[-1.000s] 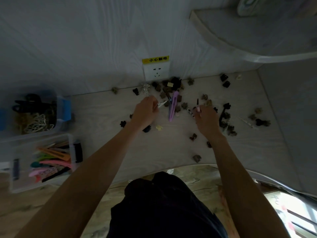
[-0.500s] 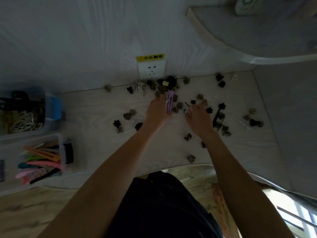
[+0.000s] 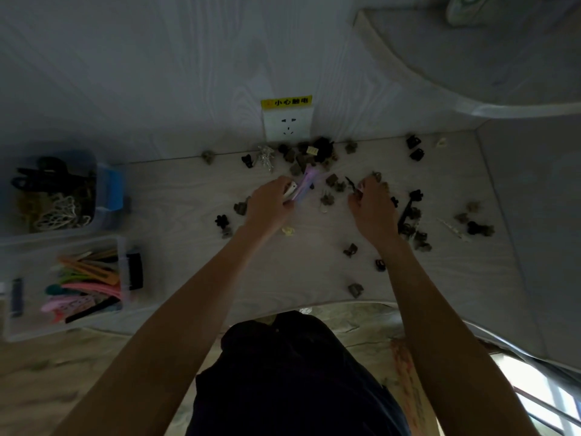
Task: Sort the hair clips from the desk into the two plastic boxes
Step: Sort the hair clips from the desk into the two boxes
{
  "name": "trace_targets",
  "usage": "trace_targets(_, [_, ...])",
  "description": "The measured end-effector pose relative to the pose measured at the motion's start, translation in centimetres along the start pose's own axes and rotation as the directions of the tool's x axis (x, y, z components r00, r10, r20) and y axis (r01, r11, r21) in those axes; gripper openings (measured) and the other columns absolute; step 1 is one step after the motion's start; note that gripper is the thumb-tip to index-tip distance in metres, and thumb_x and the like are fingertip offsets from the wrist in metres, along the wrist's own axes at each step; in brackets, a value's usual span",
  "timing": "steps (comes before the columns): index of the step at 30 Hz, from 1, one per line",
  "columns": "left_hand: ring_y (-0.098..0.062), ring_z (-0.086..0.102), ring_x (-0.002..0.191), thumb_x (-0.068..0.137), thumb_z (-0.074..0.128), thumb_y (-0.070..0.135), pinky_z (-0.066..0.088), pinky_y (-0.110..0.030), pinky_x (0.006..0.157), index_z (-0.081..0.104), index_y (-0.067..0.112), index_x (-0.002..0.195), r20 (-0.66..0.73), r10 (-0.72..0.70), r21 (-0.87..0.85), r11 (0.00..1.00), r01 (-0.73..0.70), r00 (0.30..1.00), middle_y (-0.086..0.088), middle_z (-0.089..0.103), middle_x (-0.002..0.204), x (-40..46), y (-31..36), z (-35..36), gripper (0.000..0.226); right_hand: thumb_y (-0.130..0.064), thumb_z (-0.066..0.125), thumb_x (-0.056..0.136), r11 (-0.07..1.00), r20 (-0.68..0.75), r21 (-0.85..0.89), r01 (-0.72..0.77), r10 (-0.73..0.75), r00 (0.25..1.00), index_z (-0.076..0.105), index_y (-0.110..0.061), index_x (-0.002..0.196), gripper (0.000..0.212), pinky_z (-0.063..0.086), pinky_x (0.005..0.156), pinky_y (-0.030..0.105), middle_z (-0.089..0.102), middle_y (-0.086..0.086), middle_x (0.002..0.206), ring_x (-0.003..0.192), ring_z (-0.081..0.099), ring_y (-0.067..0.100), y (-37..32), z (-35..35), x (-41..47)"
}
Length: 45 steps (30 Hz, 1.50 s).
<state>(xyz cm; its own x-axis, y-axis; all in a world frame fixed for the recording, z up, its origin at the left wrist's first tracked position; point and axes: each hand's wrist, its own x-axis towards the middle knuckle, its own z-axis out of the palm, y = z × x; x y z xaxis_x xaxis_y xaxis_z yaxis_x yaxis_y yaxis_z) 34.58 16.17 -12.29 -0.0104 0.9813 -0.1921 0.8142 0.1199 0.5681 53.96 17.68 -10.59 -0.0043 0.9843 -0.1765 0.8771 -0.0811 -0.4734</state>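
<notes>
Many small dark claw clips (image 3: 314,152) lie scattered over the pale desk (image 3: 176,196), thickest below the wall socket. My left hand (image 3: 270,206) grips a long purple flat clip (image 3: 305,184) together with a small white clip (image 3: 290,188). My right hand (image 3: 371,206) pinches a thin dark clip (image 3: 353,187) at its fingertips, over the pile. At the far left stand two clear plastic boxes: the far box (image 3: 107,190) holds claw clips, the near box (image 3: 122,262) holds colourful flat clips.
A white socket with a yellow label (image 3: 287,121) sits on the wall behind the pile. A curved shelf (image 3: 471,99) overhangs the right corner. More clips (image 3: 478,228) and a thin white clip (image 3: 451,226) lie at the right. The desk's curved front edge (image 3: 345,302) is near my body.
My left hand has drawn back a little towards me with the purple clip. My right hand has stayed over the pile, fingers now pinching a thin dark clip.
</notes>
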Motion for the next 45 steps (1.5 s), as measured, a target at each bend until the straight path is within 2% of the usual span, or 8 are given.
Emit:
trace_targets(3, [-0.030,0.059,0.098,0.086,0.060,0.018,0.044,-0.037,0.082,0.059,0.007,0.116,-0.040,-0.013,-0.040,0.999,0.011,0.999,-0.016,0.063,0.109,-0.2,-1.1,-0.9,0.031,-0.018,0.045,0.095,0.996,-0.002,-0.028,0.088,-0.088,0.996,0.047,-0.001,0.110,0.023,0.035,0.064,0.031,0.061,0.018,0.095,0.083,0.057,0.030,-1.6,0.5,1.0])
trace_targets(6, [-0.031,0.057,0.098,0.088,0.059,0.018,0.041,-0.035,0.081,0.059,0.009,0.117,-0.008,-0.006,0.076,0.997,0.006,1.000,-0.015,0.061,0.109,-0.1,-2.4,-1.7,0.030,-0.021,0.043,0.096,0.981,0.119,-0.069,0.182,-0.173,0.978,0.046,-0.003,0.118,0.028,0.037,0.063,0.032,0.064,0.020,0.098,0.084,0.060,0.032,-2.7,2.0,1.6])
trace_targets(9, [-0.028,0.057,0.096,0.089,0.057,0.020,0.041,-0.033,0.077,0.059,0.014,0.117,0.067,0.015,0.162,0.986,-0.026,0.998,-0.011,0.062,0.108,0.3,-2.4,-1.7,0.029,-0.026,0.042,0.096,0.974,0.160,-0.149,0.173,-0.149,0.976,0.046,-0.006,0.120,0.032,0.041,0.067,0.035,0.064,0.018,0.106,0.093,0.060,0.034,-2.7,2.8,1.8])
trace_targets(15, [-0.032,0.061,0.096,0.089,0.055,0.020,0.047,-0.036,0.075,0.053,0.013,0.120,0.108,0.020,0.100,0.994,-0.031,0.994,-0.015,0.064,0.110,0.6,0.2,-0.4,0.032,-0.026,0.046,0.093,0.971,0.134,-0.229,0.066,-0.036,0.990,0.048,-0.007,0.119,0.032,0.042,0.068,0.034,0.063,0.018,0.107,0.095,0.059,0.033,-0.2,1.6,1.3])
trace_targets(22, [-0.034,0.060,0.100,0.089,0.056,0.019,0.048,-0.038,0.077,0.051,0.008,0.117,0.082,-0.024,0.325,0.946,-0.004,0.996,-0.015,0.062,0.112,1.9,2.9,0.5,0.031,-0.022,0.046,0.092,0.963,0.062,-0.248,0.107,-0.095,0.994,0.055,-0.004,0.101,0.021,0.035,0.065,0.030,0.065,0.016,0.094,0.087,0.061,0.032,-0.9,1.2,1.5])
trace_targets(29, [-0.034,0.057,0.102,0.087,0.058,0.012,0.045,-0.038,0.080,0.047,0.006,0.119,0.221,-0.058,0.369,0.929,-0.028,0.973,-0.017,0.059,0.112,1.9,1.1,-0.6,0.035,-0.043,0.050,0.091,0.928,0.163,-0.367,0.062,-0.001,0.987,0.049,-0.011,0.124,0.046,0.041,0.069,0.030,0.062,0.013,0.115,0.101,0.061,0.029,-2.6,3.7,2.1])
trace_targets(37, [-0.031,0.057,0.098,0.085,0.061,0.020,0.046,-0.039,0.079,0.047,0.006,0.115,0.303,-0.065,0.336,0.941,-0.042,0.951,-0.015,0.059,0.111,0.5,-2.3,-1.8,0.036,-0.028,0.047,0.091,0.995,0.099,-0.101,0.025,-0.015,0.995,0.056,-0.002,0.092,0.028,0.035,0.066,0.029,0.064,0.015,0.097,0.091,0.060,0.032,-3.5,3.6,2.1])
trace_targets(45, [-0.034,0.053,0.105,0.088,0.058,0.020,0.045,-0.044,0.089,0.046,0.000,0.117,0.315,-0.039,0.326,0.943,-0.069,0.948,-0.019,0.056,0.115,0.6,-2.8,-1.7,0.037,-0.026,0.044,0.097,0.968,0.124,-0.239,0.075,-0.046,0.991,0.048,-0.001,0.119,0.033,0.045,0.078,0.036,0.057,0.019,0.120,0.103,0.058,0.033,-7.0,5.9,5.4])
